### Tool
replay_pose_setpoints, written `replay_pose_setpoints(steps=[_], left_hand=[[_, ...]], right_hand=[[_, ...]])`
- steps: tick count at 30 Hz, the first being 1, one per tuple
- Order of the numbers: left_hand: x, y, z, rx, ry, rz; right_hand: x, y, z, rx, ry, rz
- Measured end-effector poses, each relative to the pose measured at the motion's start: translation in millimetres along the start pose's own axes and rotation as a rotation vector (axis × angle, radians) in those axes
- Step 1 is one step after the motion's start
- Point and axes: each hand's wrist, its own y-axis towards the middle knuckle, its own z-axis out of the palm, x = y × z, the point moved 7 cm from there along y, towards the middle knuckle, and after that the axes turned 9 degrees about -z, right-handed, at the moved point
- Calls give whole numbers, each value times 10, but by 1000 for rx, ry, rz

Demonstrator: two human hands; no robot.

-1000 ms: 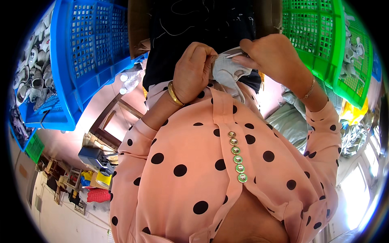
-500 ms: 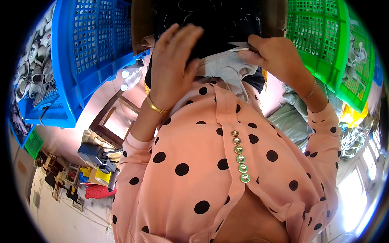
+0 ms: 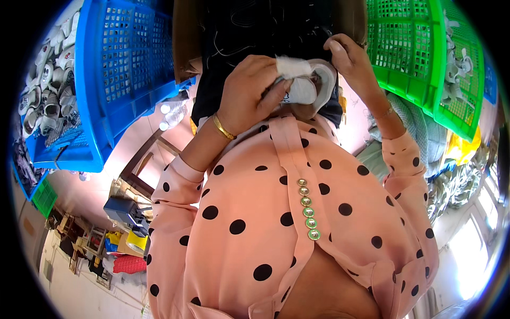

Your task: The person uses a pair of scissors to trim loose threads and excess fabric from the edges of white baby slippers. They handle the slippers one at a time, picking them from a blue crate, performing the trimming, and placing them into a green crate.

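A small white shoe (image 3: pixel 322 87) lies over my lap, its rounded edge facing right and a whitish strap (image 3: pixel 294 67) standing up at its top. My left hand (image 3: pixel 254 91) is closed on the shoe from the left, with the thumb across its side and the other fingers behind it. To the right of the shoe and apart from it, my right hand (image 3: pixel 351 63) is raised with thumb and fingers pinched together. Whatever it may hold is too small to make out. Dark cloth (image 3: pixel 234 32) with loose pale threads covers my lap.
At the left stands a blue basket (image 3: pixel 127 90), with many small shoes (image 3: pixel 50 90) beyond it. A green basket (image 3: pixel 406 48) stands at the right, with more pale shoes (image 3: pixel 461 64) behind it. Greyish cloth (image 3: pixel 419 125) and a yellow bag (image 3: pixel 465 149) are lower right.
My left hand has come down from an open, raised pose and gripped the shoe. My right hand has left the shoe, which is now turned with its rounded edge to the right.
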Motion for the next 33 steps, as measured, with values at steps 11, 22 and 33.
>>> replay_pose_setpoints(steps=[11, 22, 33], left_hand=[[-48, 51, -98, 295, -244, -273], [170, -107, 3, 510, -702, -708], [309, -238, 38, 435, -866, -862]], right_hand=[[536, -333, 323, 120, 240, -17], [497, -366, 387, 65, 185, 32], [1010, -452, 209, 187, -751, -569]])
